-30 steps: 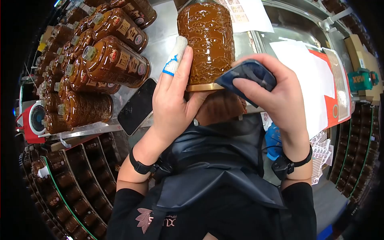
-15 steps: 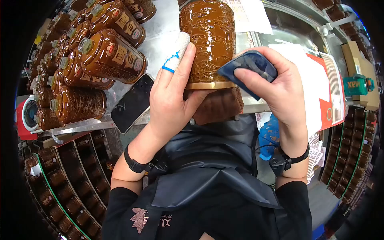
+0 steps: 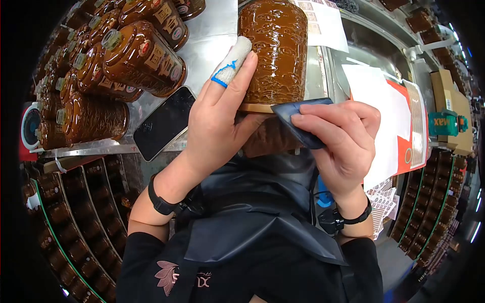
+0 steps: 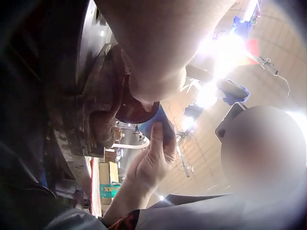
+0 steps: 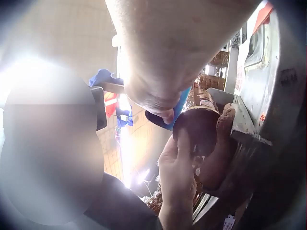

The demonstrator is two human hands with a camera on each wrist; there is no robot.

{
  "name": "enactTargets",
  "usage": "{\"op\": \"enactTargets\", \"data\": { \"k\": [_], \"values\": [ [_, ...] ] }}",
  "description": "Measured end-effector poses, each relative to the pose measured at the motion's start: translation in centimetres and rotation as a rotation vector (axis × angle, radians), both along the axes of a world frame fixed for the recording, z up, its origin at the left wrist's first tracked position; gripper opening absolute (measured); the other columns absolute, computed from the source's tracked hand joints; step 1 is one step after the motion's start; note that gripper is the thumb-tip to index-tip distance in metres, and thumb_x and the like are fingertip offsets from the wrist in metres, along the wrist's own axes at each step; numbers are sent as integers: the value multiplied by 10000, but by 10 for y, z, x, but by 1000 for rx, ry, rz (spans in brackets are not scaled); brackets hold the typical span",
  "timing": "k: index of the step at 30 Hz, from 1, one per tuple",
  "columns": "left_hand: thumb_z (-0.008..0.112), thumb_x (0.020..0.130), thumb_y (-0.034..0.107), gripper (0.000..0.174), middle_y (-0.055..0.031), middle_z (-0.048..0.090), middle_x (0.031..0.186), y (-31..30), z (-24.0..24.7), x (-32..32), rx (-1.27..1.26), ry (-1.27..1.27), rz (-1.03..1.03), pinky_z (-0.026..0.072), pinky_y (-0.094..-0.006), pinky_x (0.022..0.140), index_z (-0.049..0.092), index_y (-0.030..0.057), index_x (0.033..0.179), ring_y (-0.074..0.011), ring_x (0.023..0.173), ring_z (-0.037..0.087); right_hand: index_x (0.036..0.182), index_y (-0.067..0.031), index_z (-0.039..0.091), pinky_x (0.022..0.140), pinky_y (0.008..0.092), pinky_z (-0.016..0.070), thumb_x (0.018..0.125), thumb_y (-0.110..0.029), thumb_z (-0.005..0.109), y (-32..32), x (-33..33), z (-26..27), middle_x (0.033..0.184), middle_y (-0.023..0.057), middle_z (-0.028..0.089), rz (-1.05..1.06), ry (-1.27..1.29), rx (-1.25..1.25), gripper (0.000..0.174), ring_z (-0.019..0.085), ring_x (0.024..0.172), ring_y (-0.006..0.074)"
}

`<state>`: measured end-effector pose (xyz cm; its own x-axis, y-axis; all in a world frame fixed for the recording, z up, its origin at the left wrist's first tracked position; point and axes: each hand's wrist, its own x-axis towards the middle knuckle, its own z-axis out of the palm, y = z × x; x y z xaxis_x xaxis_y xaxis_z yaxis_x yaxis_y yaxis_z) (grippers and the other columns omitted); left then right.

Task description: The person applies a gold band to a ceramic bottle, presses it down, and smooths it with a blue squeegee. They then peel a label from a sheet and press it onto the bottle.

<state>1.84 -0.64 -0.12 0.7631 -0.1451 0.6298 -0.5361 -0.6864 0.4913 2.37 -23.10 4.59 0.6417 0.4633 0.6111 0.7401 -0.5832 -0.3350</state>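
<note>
A brown embossed bottle [image 3: 275,55] lies with its base toward me. A gold band [image 3: 256,108] runs round that base. My left hand [image 3: 214,113] grips the bottle's lower left side, fingers stretched along it and thumb at the base. One finger wears a white knitted finger cover [image 3: 233,59] edged in blue. In my right hand [image 3: 348,136] is a thin, flat, dark blue scraper [image 3: 301,126], pinched between fingers and thumb. Its pointed corner meets the right part of the gold band. The right wrist view shows the bottle's dark round bottom [image 5: 197,132] with the left thumb pressed against it.
Under the bottle's base is a folded brown cloth [image 3: 268,139]. A phone [image 3: 164,122] lies at the bench edge, with several filled, labelled bottles [image 3: 144,60] behind it. White paper sheets [image 3: 374,101] and an orange-red sheet [image 3: 404,108] lie at right, near a cardboard box [image 3: 444,86].
My right hand has lowered and turned, its fingers now over the scraper, which has tilted onto the band. The left hand keeps its hold on the bottle. The head view has shifted slightly.
</note>
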Motion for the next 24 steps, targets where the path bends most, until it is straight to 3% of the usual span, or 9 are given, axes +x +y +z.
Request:
{"op": "enactTargets", "data": {
  "k": [3, 8, 11, 15, 17, 20, 24],
  "values": [
    [866, 695, 75, 887, -231, 572, 1451, 1, 2, -1, -12, 21, -21, 501, -440, 1041, 507, 24, 1505, -408, 1250, 604, 983, -129, 814, 859, 314, 443, 622, -32, 751, 5, -6, 9, 1021, -17, 750, 7, -5, 8, 378, 580, 945, 199],
    [861, 677, 55, 898, -242, 516, 1512, 0, 1, 0, -25, 61, -38, 468, -454, 1098, 510, 26, 1503, -428, 1349, 539, 995, -126, 815, 839, 310, 435, 636, -86, 762, 6, -8, 9, 1011, -29, 743, -62, -72, -75, 365, 559, 931, 191],
    [860, 677, 51, 892, -242, 518, 1510, 2, 2, -1, -6, 74, -33, 467, -459, 1100, 518, 33, 1501, -434, 1363, 528, 980, -151, 814, 809, 305, 431, 657, -175, 745, 8, -9, 11, 1002, -49, 724, 2, -90, -99, 331, 556, 955, 178],
    [859, 677, 50, 888, -241, 518, 1510, 1, 1, 0, -32, 76, -38, 466, -460, 1103, 524, 39, 1499, -434, 1368, 525, 980, -162, 812, 810, 304, 423, 650, -167, 744, 11, -12, 14, 995, -53, 718, -71, -95, -125, 336, 552, 951, 176],
    [861, 674, 50, 893, -241, 520, 1509, 1, 0, 0, -24, 62, -38, 464, -460, 1106, 523, 37, 1500, -433, 1374, 521, 994, -147, 808, 888, 328, 383, 692, -100, 764, 12, -17, 21, 994, -27, 739, -18, 19, -126, 309, 546, 927, 199],
    [860, 664, 39, 903, -240, 522, 1507, 0, 2, -4, -30, 120, -25, 465, -461, 1106, 522, 37, 1500, -431, 1375, 520, 984, -158, 810, 833, 305, 400, 659, -134, 763, 10, -9, 11, 989, -59, 721, -125, -115, -146, 329, 541, 939, 175],
    [859, 664, 29, 900, -242, 528, 1499, 2, 1, -2, -38, 99, -39, 468, -462, 1104, 523, 35, 1499, -435, 1375, 521, 981, -142, 808, 840, 305, 401, 659, -113, 763, 8, -15, 23, 994, -51, 734, -55, -31, -181, 326, 538, 912, 179]
  ]
}}
